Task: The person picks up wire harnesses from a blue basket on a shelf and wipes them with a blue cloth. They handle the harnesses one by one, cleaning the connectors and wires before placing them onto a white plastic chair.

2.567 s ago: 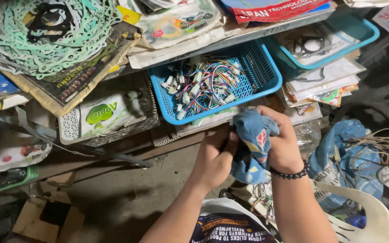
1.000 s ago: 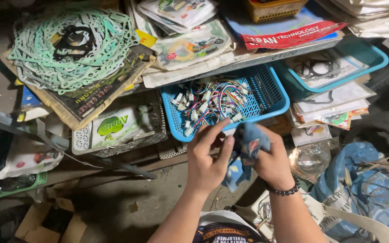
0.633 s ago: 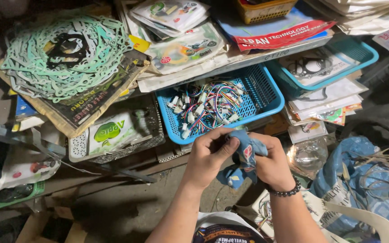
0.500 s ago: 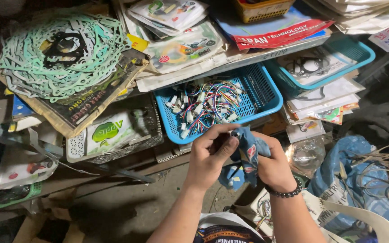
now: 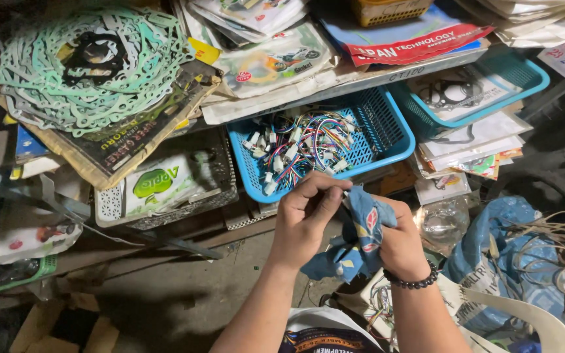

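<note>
My right hand [image 5: 401, 243] clutches a blue patterned rag [image 5: 358, 236] with red and yellow marks; a beaded bracelet sits on that wrist. My left hand [image 5: 306, 217] is closed beside it, its fingertips pinching the rag's top edge and what looks like a thin dark wire end, too small to tell. Both hands hover just in front of a blue plastic basket [image 5: 388, 121] filled with coloured wire connectors [image 5: 299, 147].
A pile of pale green gaskets [image 5: 80, 65] lies on cardboard at upper left. A grey basket [image 5: 165, 189] holds packets. A teal tray [image 5: 514, 82] with gaskets and stacked papers stands right. Blue bags and loose wires [image 5: 550, 242] crowd the lower right. A bare concrete floor [image 5: 165, 287] lies below.
My hands have stayed together on the rag, working it slightly. The camera view has shifted a little; the left fingers have moved to the rag's upper edge.
</note>
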